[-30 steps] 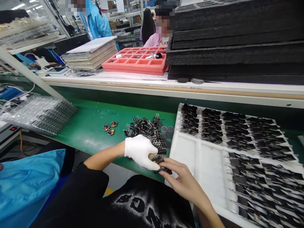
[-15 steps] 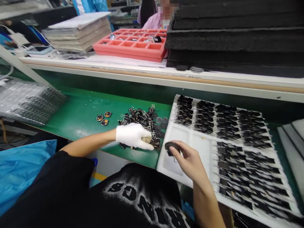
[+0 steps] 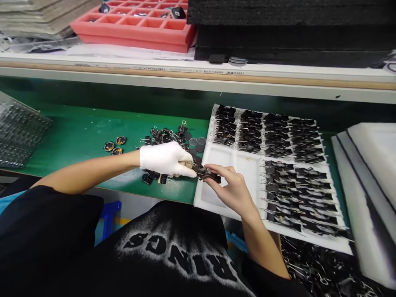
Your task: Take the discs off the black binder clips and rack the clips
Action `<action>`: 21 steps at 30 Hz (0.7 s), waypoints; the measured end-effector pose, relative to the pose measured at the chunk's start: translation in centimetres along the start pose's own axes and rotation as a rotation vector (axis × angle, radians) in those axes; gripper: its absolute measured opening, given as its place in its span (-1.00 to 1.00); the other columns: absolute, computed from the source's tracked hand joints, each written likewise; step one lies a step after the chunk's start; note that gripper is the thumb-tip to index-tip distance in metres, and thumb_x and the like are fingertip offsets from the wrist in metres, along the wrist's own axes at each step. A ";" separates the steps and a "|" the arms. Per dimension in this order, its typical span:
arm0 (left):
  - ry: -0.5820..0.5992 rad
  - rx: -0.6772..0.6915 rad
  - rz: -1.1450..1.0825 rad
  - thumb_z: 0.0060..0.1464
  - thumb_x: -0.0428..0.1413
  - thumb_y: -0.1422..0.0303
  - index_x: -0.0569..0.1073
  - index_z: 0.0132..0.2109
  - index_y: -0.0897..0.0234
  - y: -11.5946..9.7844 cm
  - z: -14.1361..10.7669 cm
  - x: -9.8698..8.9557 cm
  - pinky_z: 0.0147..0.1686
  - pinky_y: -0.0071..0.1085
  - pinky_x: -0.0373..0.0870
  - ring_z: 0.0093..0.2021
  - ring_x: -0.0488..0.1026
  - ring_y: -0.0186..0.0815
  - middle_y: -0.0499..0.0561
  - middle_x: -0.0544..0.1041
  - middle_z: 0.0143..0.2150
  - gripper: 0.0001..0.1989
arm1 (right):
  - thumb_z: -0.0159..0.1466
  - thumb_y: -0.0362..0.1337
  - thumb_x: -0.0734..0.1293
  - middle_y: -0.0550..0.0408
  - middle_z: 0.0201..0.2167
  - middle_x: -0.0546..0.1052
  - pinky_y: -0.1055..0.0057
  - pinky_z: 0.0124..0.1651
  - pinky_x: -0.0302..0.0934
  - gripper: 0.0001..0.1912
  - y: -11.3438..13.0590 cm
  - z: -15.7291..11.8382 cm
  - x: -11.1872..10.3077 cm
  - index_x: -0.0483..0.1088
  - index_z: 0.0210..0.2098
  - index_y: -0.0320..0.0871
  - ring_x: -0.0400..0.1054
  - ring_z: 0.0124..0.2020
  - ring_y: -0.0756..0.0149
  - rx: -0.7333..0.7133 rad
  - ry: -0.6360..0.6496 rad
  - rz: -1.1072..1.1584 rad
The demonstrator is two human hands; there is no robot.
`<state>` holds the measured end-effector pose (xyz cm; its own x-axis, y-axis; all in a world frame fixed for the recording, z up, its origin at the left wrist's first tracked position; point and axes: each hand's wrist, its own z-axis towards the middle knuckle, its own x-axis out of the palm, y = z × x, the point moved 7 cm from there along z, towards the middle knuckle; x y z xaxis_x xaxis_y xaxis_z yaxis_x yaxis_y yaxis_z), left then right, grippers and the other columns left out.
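Observation:
My left hand (image 3: 168, 159), in a white glove with bare fingertips, pinches a black binder clip (image 3: 199, 170) by its handles. The clip meets the edge of a dark round part (image 3: 214, 177), which my bare right hand (image 3: 232, 187) grips between thumb and fingers. Whether the clip's jaws are spread cannot be made out. Beside and behind the glove is a heap of loose binder clips (image 3: 165, 134), partly hidden by it. Dark round discs (image 3: 200, 147) lie between that heap and the white tray (image 3: 213, 196).
Rows of clipped black parts (image 3: 269, 136) fill much of the tray. Three round parts with orange insides (image 3: 117, 144) lie on the green table (image 3: 74, 136). A shelf edge (image 3: 173, 80) crosses behind, bearing a red divided tray (image 3: 136, 35). More clips (image 3: 328, 268) lie at lower right.
My left hand has lifted away from the heap with a binder clip. My right hand has brought the round part left to meet it. The camera view has tilted down.

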<state>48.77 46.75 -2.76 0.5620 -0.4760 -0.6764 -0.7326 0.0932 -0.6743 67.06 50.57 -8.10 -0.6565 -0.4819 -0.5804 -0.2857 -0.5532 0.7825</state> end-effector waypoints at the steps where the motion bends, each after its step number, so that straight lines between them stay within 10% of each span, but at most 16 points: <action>1: 0.028 -0.027 -0.035 0.23 0.17 0.06 0.46 -0.37 0.25 0.1 0.1 0.1 -0.50 -0.49 0.18 -0.59 0.38 -0.44 -0.14 0.47 -0.60 -0.64 | 0.35 -0.21 0.43 0.07 -0.05 0.68 0.17 -0.05 0.43 -0.66 0.0 0.0 0.0 0.55 0.12 0.05 0.53 -0.11 0.10 0.005 0.003 0.007; 21: 0.182 -0.240 -0.225 0.15 0.18 0.01 0.43 -0.43 0.23 0.2 0.3 0.9 -0.53 -0.48 0.34 -0.60 0.46 -0.36 -0.11 0.50 -0.60 -0.60 | 0.45 -0.35 0.21 0.11 -0.19 0.62 0.25 0.04 0.17 -0.52 2.5 0.3 0.6 0.07 0.31 -0.02 0.45 -0.29 0.23 -0.046 0.188 -0.028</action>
<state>49.28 46.64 -3.58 0.6577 -0.6107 -0.4410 -0.6799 -0.2290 -0.6966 65.72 49.11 -6.48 -0.5050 -0.5819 -0.6375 -0.2671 -0.5969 0.7565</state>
